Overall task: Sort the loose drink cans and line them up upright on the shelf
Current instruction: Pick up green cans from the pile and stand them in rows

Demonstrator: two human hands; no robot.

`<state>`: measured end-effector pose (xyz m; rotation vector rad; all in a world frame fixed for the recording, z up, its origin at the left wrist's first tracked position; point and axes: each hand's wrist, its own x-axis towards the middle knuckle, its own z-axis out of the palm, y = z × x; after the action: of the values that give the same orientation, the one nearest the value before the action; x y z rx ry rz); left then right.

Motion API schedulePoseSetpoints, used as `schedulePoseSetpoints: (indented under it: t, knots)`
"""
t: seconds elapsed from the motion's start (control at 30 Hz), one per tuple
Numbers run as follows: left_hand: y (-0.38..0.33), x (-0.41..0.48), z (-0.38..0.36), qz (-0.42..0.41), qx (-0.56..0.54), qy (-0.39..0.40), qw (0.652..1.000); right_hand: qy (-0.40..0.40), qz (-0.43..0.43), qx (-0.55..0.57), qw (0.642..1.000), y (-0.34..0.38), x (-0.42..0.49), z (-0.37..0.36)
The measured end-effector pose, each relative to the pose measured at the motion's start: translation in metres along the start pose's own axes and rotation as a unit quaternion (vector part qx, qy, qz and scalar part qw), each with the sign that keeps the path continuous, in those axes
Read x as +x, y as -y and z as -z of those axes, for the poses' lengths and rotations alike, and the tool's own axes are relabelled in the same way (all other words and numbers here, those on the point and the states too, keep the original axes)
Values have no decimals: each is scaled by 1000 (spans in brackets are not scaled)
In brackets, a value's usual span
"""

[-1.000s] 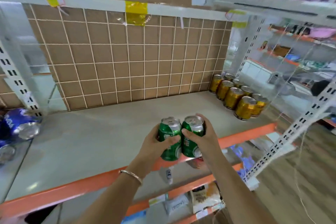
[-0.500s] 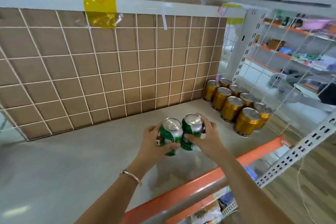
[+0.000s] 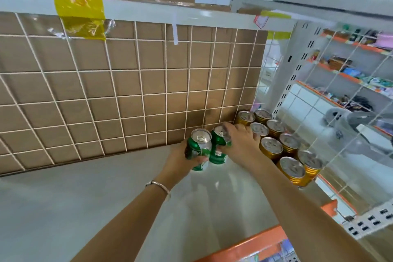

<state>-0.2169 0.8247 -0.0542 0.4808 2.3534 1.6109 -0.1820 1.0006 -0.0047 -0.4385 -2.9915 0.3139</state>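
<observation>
Two green drink cans are held side by side near the back of the grey shelf (image 3: pixel 63 208). My left hand (image 3: pixel 180 160) grips the left green can (image 3: pixel 198 148), which tilts slightly. My right hand (image 3: pixel 240 142) wraps over the right green can (image 3: pixel 219 151), covering much of its top. Both cans are close to the shelf surface; contact with it is hidden. Several gold cans (image 3: pixel 272 147) stand upright in two rows just to the right, against the shelf's right end.
A brown cardboard back panel behind a white wire grid (image 3: pixel 127 91) closes the shelf's rear. An orange front rail (image 3: pixel 255 242) edges the shelf. A white slotted upright (image 3: pixel 285 83) and wire mesh bound the right side, with other stocked shelves beyond.
Both hands carried the two green cans from above the front rail deep into the shelf, toward the back right next to the gold cans. The camera moved closer.
</observation>
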Motion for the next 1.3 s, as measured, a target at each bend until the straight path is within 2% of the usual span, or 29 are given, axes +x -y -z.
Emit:
schedulePoseSetpoints:
  t: [0.07, 0.17, 0.27, 0.33, 0.43, 0.57, 0.63, 0.77, 0.9, 1.07, 1.2, 1.3]
  knots:
    - [-10, 16, -8, 7, 23, -10, 1000, -16, 28, -48, 998, -8, 17, 6]
    - [-12, 44, -19, 19, 133, -40, 990, -6, 43, -77, 996, -20, 43, 15]
    - [-5, 71, -28, 19, 134, -54, 989, 11, 58, -87, 994, -32, 65, 19]
    - [-2, 86, -33, 15, 199, -63, 978, 8, 69, -95, 993, -37, 76, 19]
    - [-9, 98, -32, 31, 308, -91, 947, 12, 87, -97, 991, -43, 87, 21]
    - [-43, 99, -30, 66, 502, -47, 861, 23, 117, -97, 988, -58, 97, 23]
    - [-53, 102, -29, 85, 525, -24, 847, 28, 116, -88, 989, -59, 98, 22]
    - [-52, 102, -28, 109, 486, -14, 867, 40, 107, -62, 992, -58, 98, 21]
    - [-45, 98, -33, 85, 472, -53, 876, 20, 108, -47, 993, -62, 90, 17]
    - [-37, 72, -42, 98, 273, -60, 955, 6, 116, -24, 993, -54, 68, 15]
    - [-36, 49, -48, 98, 298, -110, 943, -32, 196, 45, 979, -26, 41, 15]
    - [-31, 26, -45, 107, 290, -132, 942, 3, 281, 77, 957, 2, 21, 5]
